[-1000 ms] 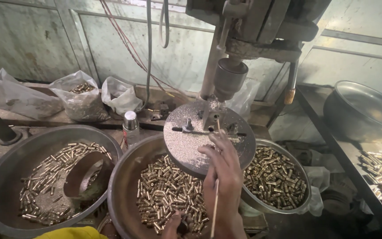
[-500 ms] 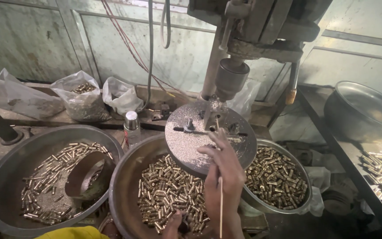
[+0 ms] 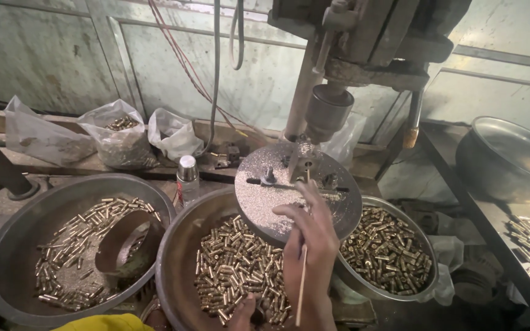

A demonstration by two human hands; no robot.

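Right hand has edged up toward the fixture at 12 o'clock. Fingers pinch a thin stick, long axis 6–12. Left hand dips into brass pieces; grip cannot tell.

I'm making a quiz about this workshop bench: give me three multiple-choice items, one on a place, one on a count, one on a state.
1. Where is the right hand?
A at the round drill table
B in the left basin
C on the plastic bags

2. How many basins hold small brass pieces in front of the person?
A one
B three
C five

3. The thin stick is:
A lying on the floor
B held in the right hand
C stuck in a bag

Answers: 1 A, fingers reach the round drill table; 2 B, left basin, middle basin, right basin; 3 B, it runs under the palm.
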